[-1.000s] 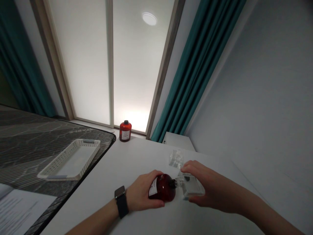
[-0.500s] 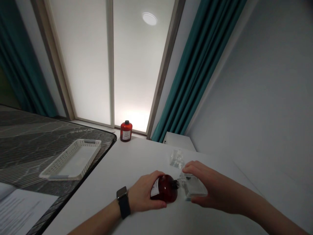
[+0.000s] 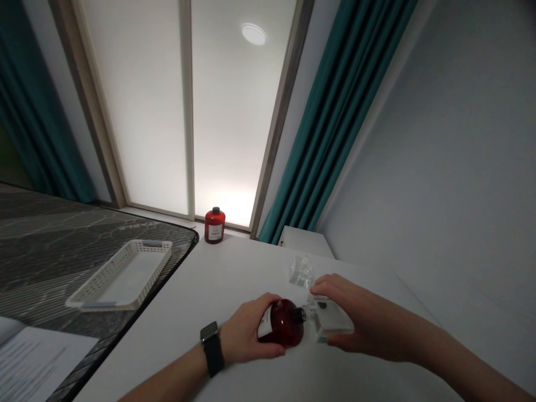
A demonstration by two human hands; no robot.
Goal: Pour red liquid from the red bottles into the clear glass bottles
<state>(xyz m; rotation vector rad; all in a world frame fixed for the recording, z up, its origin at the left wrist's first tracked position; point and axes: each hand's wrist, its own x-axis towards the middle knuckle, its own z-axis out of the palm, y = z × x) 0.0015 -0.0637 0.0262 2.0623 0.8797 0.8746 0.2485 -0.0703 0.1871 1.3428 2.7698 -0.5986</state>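
Note:
In my left hand (image 3: 247, 330) is a dark red-brown bottle (image 3: 288, 325) with a white label, tipped so its neck points right. My right hand (image 3: 349, 312) grips a clear square glass bottle (image 3: 333, 317) by its sides, its mouth turned left. The two bottle mouths meet or nearly meet; whether they touch, and whether liquid is passing, I cannot tell. Just beyond them another clear glass bottle (image 3: 300, 272) is on the white table (image 3: 243, 268). A smartwatch (image 3: 210, 340) is on my left wrist.
At the table's far edge stands a second red-brown bottle (image 3: 215, 226) with a dark cap. To the left, a white perforated basket (image 3: 125, 279) and an open book or papers (image 3: 42, 357) lie on a grey patterned surface. A white cabinet (image 3: 307, 241) is behind the table.
The camera view has shifted very slightly. Both hands keep their hold on the bottles, mouth to mouth, with no clear movement.

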